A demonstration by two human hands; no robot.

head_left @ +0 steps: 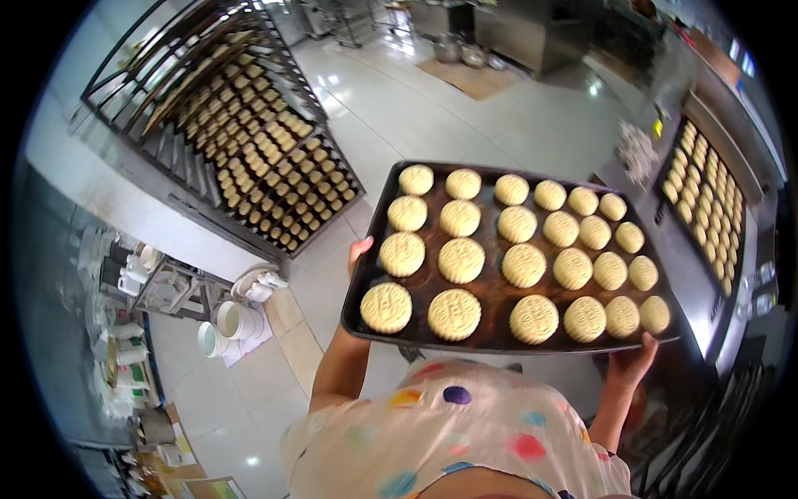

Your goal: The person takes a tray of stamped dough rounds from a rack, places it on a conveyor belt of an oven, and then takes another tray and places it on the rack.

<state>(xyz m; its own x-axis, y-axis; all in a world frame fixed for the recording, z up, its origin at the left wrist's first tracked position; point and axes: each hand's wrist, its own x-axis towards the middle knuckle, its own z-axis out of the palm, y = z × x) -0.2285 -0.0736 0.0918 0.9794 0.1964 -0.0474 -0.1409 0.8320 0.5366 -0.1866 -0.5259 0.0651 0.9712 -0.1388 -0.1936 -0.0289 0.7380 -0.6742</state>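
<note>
Head view: a dark baking tray point(490, 241) sits right of centre in the frame, carried above the floor point(432, 108) and bearing 24 round, stamped pastries point(524, 266) in 4 rows of 6. The left hand point(359, 253) grips the tray's left edge, its fingers mostly hidden; the right hand point(637, 361) grips the lower right corner. At the right of the frame, a 2nd tray point(694, 243) of pastries rests on a steel counter point(682, 268). A rack point(328, 224) of loaded trays fills the upper left; 2 white buckets point(238, 320) stand at lower left.
</note>
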